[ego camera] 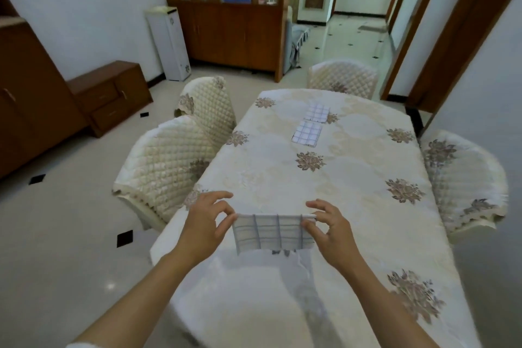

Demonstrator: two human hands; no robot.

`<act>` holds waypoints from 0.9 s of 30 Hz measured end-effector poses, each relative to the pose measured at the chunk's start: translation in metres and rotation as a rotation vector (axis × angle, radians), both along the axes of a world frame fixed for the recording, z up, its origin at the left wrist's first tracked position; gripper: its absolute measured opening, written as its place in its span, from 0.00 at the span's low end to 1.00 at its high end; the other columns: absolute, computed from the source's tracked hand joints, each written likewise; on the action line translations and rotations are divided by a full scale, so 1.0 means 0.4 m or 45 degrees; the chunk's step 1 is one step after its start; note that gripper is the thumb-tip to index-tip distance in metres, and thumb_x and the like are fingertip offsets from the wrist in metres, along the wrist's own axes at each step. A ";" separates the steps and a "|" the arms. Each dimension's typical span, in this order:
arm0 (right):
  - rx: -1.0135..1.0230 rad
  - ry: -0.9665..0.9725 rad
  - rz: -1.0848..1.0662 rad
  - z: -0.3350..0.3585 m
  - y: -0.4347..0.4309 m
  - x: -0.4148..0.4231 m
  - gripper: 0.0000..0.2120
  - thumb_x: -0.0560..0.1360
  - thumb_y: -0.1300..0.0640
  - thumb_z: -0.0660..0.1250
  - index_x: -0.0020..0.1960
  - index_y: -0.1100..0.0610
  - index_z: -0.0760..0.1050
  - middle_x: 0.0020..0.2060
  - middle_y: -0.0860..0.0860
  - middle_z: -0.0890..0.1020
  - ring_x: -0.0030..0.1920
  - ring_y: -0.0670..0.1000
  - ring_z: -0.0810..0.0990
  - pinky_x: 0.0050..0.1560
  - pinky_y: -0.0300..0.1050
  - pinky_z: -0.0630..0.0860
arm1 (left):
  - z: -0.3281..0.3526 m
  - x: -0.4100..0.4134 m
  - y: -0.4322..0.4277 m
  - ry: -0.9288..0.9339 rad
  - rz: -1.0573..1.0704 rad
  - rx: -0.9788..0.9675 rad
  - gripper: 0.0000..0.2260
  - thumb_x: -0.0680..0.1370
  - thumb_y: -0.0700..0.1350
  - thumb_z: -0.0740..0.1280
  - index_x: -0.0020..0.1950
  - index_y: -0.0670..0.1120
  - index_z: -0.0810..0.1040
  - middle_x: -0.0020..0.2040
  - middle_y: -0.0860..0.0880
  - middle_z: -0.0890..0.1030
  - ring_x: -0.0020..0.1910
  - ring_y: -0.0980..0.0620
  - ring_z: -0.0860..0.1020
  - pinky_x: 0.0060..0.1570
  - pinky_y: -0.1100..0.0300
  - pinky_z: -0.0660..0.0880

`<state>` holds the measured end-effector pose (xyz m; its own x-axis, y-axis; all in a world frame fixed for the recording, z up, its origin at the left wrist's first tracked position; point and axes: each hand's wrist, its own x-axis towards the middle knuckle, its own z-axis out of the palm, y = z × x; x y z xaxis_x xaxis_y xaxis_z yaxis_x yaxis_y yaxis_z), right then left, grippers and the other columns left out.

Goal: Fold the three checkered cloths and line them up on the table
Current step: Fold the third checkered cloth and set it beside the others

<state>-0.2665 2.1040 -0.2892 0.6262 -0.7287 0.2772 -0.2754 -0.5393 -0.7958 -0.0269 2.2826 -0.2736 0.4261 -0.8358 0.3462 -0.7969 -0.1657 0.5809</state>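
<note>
A white cloth with grey-blue checks [272,233] hangs in the air over the near part of the table [353,178]. My left hand [207,220] pinches its upper left corner and my right hand [329,227] pinches its upper right corner, so the top edge is stretched flat between them. Two folded checkered cloths lie on the far half of the table, one behind the other: the nearer folded cloth [307,133] and the farther folded cloth [317,112]. A small gap separates them.
The table wears a cream floral tablecloth. Quilted chairs stand around it: two at the left [166,167], one at the far end [343,76], one at the right [463,181]. Wooden cabinets line the left wall and the back.
</note>
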 end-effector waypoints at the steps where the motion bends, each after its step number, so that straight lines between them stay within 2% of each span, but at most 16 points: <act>1: -0.017 -0.013 -0.048 0.006 0.017 0.036 0.03 0.74 0.60 0.71 0.44 0.52 0.82 0.58 0.44 0.79 0.64 0.43 0.71 0.64 0.43 0.68 | 0.009 0.045 0.001 0.023 -0.025 0.003 0.13 0.77 0.59 0.62 0.43 0.52 0.79 0.61 0.55 0.77 0.61 0.53 0.74 0.61 0.50 0.70; 4: -0.022 -0.043 -0.232 0.022 0.068 0.138 0.03 0.74 0.61 0.71 0.43 0.54 0.81 0.58 0.46 0.79 0.63 0.46 0.74 0.62 0.42 0.68 | 0.043 0.164 0.012 0.112 -0.092 0.039 0.07 0.76 0.53 0.68 0.43 0.51 0.80 0.60 0.55 0.77 0.60 0.56 0.73 0.61 0.56 0.69; 6: -0.005 -0.039 -0.310 0.027 0.105 0.199 0.02 0.74 0.61 0.71 0.44 0.56 0.81 0.58 0.46 0.79 0.61 0.47 0.75 0.60 0.40 0.69 | 0.059 0.228 0.029 0.136 -0.136 0.028 0.03 0.76 0.47 0.71 0.43 0.51 0.80 0.61 0.56 0.77 0.60 0.58 0.71 0.61 0.65 0.64; 8: 0.035 -0.025 -0.342 0.031 0.138 0.257 0.01 0.74 0.60 0.71 0.45 0.55 0.81 0.58 0.45 0.79 0.61 0.46 0.75 0.58 0.37 0.69 | 0.069 0.291 0.042 0.154 -0.168 0.000 0.03 0.75 0.44 0.73 0.42 0.51 0.80 0.61 0.55 0.76 0.61 0.57 0.71 0.59 0.73 0.61; 10: 0.076 -0.010 -0.359 0.035 0.162 0.304 0.02 0.74 0.59 0.71 0.47 0.54 0.82 0.58 0.44 0.79 0.61 0.45 0.75 0.57 0.34 0.69 | 0.076 0.346 0.048 0.164 -0.188 -0.034 0.04 0.74 0.43 0.73 0.42 0.51 0.80 0.61 0.55 0.77 0.61 0.56 0.71 0.60 0.71 0.61; 13: 0.085 0.002 -0.374 0.041 0.172 0.368 0.02 0.75 0.58 0.71 0.47 0.53 0.82 0.58 0.43 0.79 0.60 0.43 0.76 0.58 0.39 0.72 | 0.072 0.416 0.043 0.177 -0.213 -0.071 0.04 0.74 0.44 0.73 0.42 0.52 0.80 0.61 0.55 0.77 0.62 0.55 0.71 0.61 0.60 0.64; 21: 0.143 -0.033 -0.474 -0.003 0.099 0.553 0.02 0.75 0.58 0.71 0.45 0.53 0.81 0.58 0.41 0.79 0.58 0.41 0.76 0.56 0.43 0.73 | 0.033 0.608 -0.056 0.094 -0.284 0.003 0.05 0.74 0.45 0.73 0.41 0.53 0.80 0.60 0.55 0.77 0.60 0.55 0.71 0.61 0.57 0.68; 24: 0.184 -0.099 -0.528 -0.038 0.053 0.635 0.03 0.75 0.58 0.71 0.42 0.54 0.81 0.58 0.42 0.79 0.58 0.42 0.77 0.55 0.44 0.73 | 0.043 0.693 -0.130 0.033 -0.348 0.045 0.04 0.74 0.44 0.74 0.41 0.51 0.80 0.60 0.53 0.78 0.60 0.56 0.70 0.61 0.60 0.66; 27: 0.276 -0.156 -0.550 -0.059 0.017 0.729 0.03 0.75 0.57 0.71 0.42 0.55 0.81 0.58 0.42 0.79 0.60 0.43 0.76 0.55 0.44 0.73 | 0.064 0.790 -0.196 0.019 -0.380 0.104 0.04 0.73 0.42 0.74 0.41 0.49 0.80 0.58 0.53 0.78 0.59 0.55 0.70 0.60 0.71 0.60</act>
